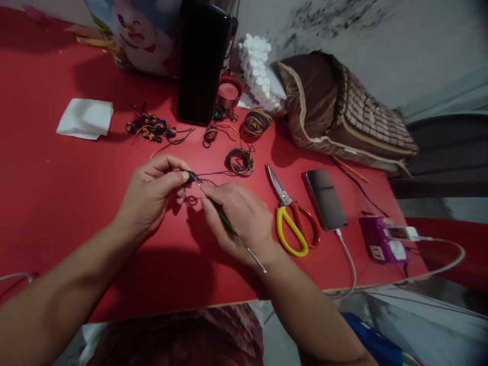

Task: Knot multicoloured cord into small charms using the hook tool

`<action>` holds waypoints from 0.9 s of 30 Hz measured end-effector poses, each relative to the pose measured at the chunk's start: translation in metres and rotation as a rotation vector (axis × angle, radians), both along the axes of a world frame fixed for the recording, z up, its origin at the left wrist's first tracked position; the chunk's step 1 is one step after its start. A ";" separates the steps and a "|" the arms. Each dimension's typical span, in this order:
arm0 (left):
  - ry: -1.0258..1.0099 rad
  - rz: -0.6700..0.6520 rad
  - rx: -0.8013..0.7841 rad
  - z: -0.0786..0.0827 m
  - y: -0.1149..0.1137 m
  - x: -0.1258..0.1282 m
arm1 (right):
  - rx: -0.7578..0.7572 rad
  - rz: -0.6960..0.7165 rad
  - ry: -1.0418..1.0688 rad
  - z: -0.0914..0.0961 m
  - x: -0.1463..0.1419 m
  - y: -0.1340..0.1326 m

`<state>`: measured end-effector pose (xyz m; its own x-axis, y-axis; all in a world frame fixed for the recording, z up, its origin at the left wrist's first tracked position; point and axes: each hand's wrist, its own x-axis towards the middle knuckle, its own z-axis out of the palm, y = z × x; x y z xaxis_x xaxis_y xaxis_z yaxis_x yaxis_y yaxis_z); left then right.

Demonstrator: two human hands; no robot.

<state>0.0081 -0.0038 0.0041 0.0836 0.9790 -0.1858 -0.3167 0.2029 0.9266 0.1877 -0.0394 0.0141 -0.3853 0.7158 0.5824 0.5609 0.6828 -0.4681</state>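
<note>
My left hand (154,190) pinches a small piece of dark multicoloured yarn work (190,176) between thumb and fingers. In my right hand (238,213) is a crochet hook (226,221) with a green grip, its metal rear end sticking out past my wrist. The hook's tip meets the yarn work at my left fingertips, where the stitches are too small to make out. A strand runs from there to a loose coil of yarn (241,161). Beyond my left hand lies a bunch of finished-looking crocheted pieces (150,127) in dark blue, orange and red.
Scissors (290,216) with yellow and red handles lie right of my right hand, beside a phone (326,198) on a cable. A purple box (383,239) holds a plugged-in charger. A black upright phone (202,63), a yarn ball (257,122), and a brown bag (343,107) stand behind.
</note>
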 end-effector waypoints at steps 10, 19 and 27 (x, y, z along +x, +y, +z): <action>-0.049 0.000 -0.079 0.006 0.002 0.001 | -0.074 0.005 0.064 0.001 -0.001 0.001; -0.064 0.021 -0.071 0.006 0.005 0.001 | -0.452 -0.034 0.412 0.002 0.001 0.006; -0.038 0.059 -0.067 -0.002 0.006 0.002 | 0.103 -0.060 -0.131 -0.013 -0.004 0.006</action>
<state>0.0098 0.0019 0.0023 0.0348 0.9679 -0.2490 -0.3646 0.2443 0.8985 0.1835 -0.0334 0.0009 -0.4215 0.6785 0.6017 0.6535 0.6873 -0.3173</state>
